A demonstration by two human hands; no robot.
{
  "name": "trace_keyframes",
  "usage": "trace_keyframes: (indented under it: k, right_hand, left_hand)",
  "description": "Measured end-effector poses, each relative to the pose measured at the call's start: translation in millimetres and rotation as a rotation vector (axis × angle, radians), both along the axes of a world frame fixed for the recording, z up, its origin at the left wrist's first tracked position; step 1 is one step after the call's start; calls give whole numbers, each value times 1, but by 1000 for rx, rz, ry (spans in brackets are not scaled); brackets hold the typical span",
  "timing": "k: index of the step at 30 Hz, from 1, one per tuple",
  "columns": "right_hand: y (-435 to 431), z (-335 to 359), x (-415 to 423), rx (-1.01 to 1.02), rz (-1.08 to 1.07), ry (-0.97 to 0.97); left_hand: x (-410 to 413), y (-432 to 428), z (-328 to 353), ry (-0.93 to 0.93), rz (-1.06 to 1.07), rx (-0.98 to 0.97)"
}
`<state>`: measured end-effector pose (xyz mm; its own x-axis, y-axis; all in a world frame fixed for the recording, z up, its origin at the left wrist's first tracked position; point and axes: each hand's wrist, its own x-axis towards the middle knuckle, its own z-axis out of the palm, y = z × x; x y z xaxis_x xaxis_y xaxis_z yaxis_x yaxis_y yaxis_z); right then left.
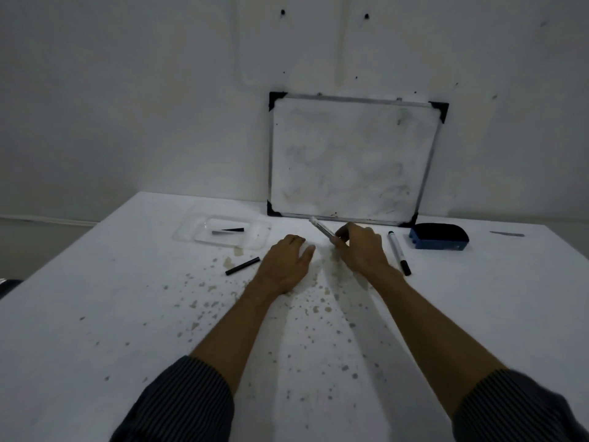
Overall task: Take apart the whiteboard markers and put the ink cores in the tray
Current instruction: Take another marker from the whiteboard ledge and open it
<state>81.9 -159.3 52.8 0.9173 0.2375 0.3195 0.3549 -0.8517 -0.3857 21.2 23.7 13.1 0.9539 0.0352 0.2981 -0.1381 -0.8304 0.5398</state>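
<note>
Stained white bench (127, 314): right hand (361, 250) grasps a slim white marker barrel (322, 230), raised for dismantling; left hand (288, 261) rests released, flat.

No legible text, label, brand or number appears anywhere; the smudged, metal-framed whiteboard (350, 157) carries only faint erased ink traces.

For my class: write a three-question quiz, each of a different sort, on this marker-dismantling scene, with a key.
1. True or false: the right hand holds a marker barrel off the table.
2. The clear tray lies: A) left of the hands, B) right of them, C) on the whiteboard.
3. Fill in: beside the blue eraser lies a whole ____.

Key: 1 true; 2 A; 3 marker. The left hand rests flat, holding nothing.
</note>
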Motion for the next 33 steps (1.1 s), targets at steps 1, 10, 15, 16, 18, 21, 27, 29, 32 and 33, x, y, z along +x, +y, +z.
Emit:
trace_keyframes:
  k: [1, 10, 15, 16, 18, 21, 27, 29, 32, 33]
  right_hand:
    - [-3, 2, -16, 130, 22, 42]
    - [-17, -1, -88, 415, 158, 328]
    - [-11, -8, -93, 184, 299, 279]
    - [-10, -9, -92, 153, 316, 259]
    - [-8, -13, -93, 112, 328, 165]
    - [-1, -21, -99, 45, 318, -98]
    - [1, -24, -99, 208, 399, 42]
    - [1, -25, -100, 167, 410, 26]
    - [3, -26, -97, 188, 419, -58]
    - [1, -28, -95, 189, 423, -104]
  left_hand:
    - [-3, -2, 2, -3, 5, -43]
    - [-53, -18, 16, 58, -147, -810]
    - [-79, -6, 8, 28, -216, -767]
    - [-81, -1, 8, 33, -227, -742]
    - [-83, 3, 8, 39, -240, -659]
    - [-79, 1, 7, -24, -239, -467]
    - [-66, 13, -3, -201, -192, -16]
    - [-65, 12, -6, -158, -210, -64]
    - [-65, 5, -1, -172, -194, -94]
    - [-65, 3, 1, -166, -184, -100]
